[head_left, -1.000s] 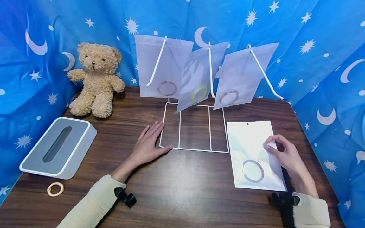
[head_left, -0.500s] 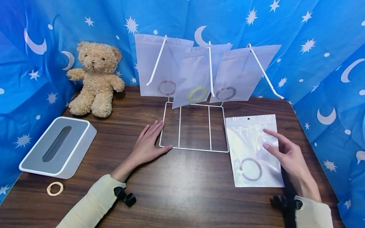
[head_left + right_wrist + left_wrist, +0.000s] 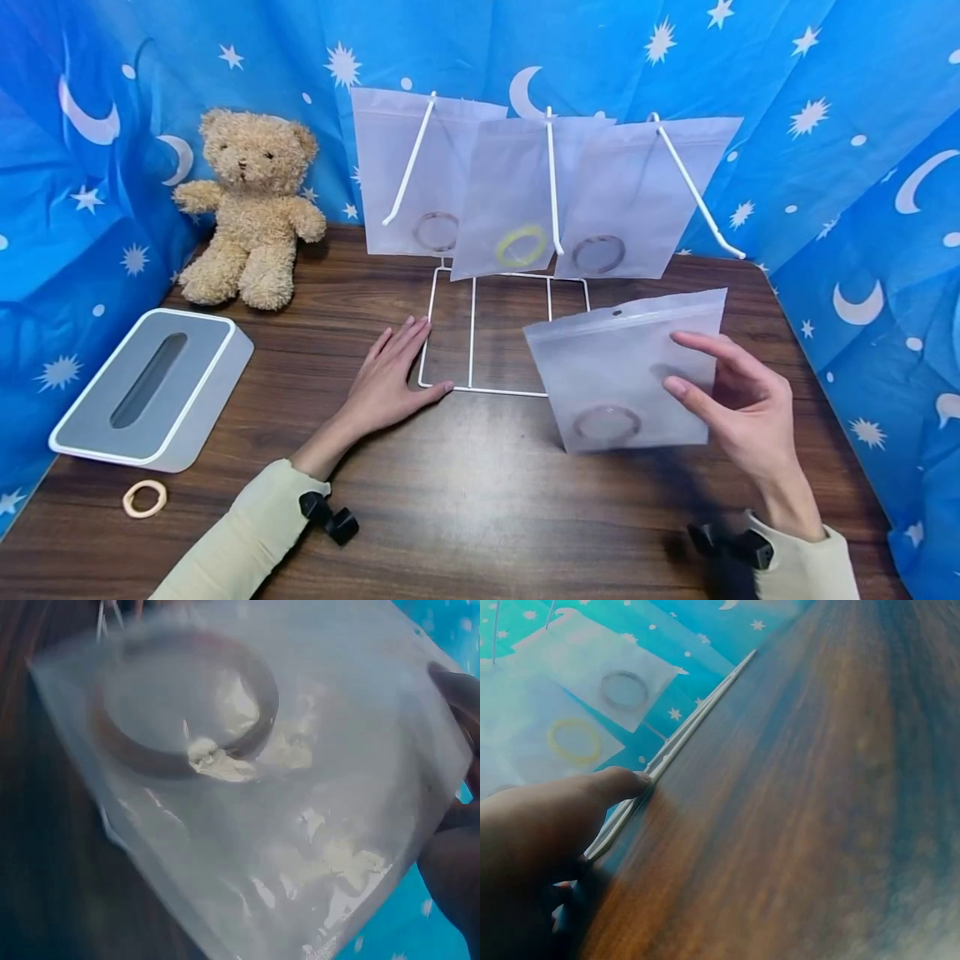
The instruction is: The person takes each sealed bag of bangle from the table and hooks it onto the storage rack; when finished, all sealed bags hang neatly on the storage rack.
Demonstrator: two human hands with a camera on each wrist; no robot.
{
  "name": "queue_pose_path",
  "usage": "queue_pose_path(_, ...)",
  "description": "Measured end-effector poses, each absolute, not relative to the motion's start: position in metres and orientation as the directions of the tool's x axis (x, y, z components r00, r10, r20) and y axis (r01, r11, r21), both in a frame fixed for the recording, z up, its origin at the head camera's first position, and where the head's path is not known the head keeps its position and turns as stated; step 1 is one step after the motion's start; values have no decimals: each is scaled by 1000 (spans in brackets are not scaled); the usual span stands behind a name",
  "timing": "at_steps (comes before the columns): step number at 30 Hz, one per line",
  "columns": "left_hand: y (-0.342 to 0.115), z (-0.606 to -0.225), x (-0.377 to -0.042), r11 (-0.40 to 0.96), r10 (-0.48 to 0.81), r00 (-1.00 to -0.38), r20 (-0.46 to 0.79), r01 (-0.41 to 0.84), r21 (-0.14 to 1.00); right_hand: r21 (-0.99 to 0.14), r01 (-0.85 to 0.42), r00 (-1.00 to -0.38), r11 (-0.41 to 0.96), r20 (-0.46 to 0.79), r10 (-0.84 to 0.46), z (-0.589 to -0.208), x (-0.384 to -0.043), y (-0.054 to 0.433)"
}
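My right hand (image 3: 750, 412) pinches the right edge of a translucent zip bag (image 3: 637, 354) between thumb and fingers. The bag is tilted over the right part of a white wire display rack (image 3: 472, 350), and a brownish bangle (image 3: 577, 425) lies low inside it. In the right wrist view this bag (image 3: 337, 802) fills most of the picture. My left hand (image 3: 386, 379) rests on the table at the rack base's front left corner, its thumb (image 3: 619, 784) against the front wire. Three similar bags hang from the rack's prongs: left (image 3: 412, 167), middle with a yellow bangle (image 3: 502, 187), and right (image 3: 630, 187).
A teddy bear (image 3: 247, 200) sits at the back left of the wooden table (image 3: 480, 517). In front of it stands a grey and white tissue box (image 3: 150, 383), with a pale wooden ring (image 3: 145, 499) nearby. A blue star-patterned curtain (image 3: 862, 217) surrounds the table's back and sides.
My right hand has lifted the bag from the table and brought it left, tilting it up over the rack base. The middle and right hanging bags have swung. My left hand stays put.
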State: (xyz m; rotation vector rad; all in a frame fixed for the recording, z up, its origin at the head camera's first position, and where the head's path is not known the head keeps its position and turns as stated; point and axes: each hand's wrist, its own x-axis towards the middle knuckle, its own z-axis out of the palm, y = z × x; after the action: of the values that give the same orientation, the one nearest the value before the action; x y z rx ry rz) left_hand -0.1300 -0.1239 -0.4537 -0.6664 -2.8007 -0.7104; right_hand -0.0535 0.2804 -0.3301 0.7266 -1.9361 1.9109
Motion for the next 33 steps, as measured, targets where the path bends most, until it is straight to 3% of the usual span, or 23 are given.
queue_pose_path(6, -125, -454, -130, 789, 377, -887, 267, 458, 410, -716, -686, -712, -130, 697, -85, -309, -51, 236)
queue_pose_path(9, -125, -454, -130, 789, 377, -885, 272, 461, 407, -683, -723, -680, -102, 730, -70, -302, -52, 217)
queue_pose_path(16, -126, -454, -130, 789, 378, -887, 265, 458, 410, -697, -717, -696, -32, 717, -39, -294, -55, 187)
queue_pose_path(23, -125, -454, -130, 789, 378, -889, 260, 456, 412, -686, -725, -689, -57, 723, 52, -301, -65, 182)
queue_pose_path(33, -124, -453, -129, 791, 377, -889, 260, 455, 409, -694, -718, -696, -51, 717, 40, -308, -67, 183)
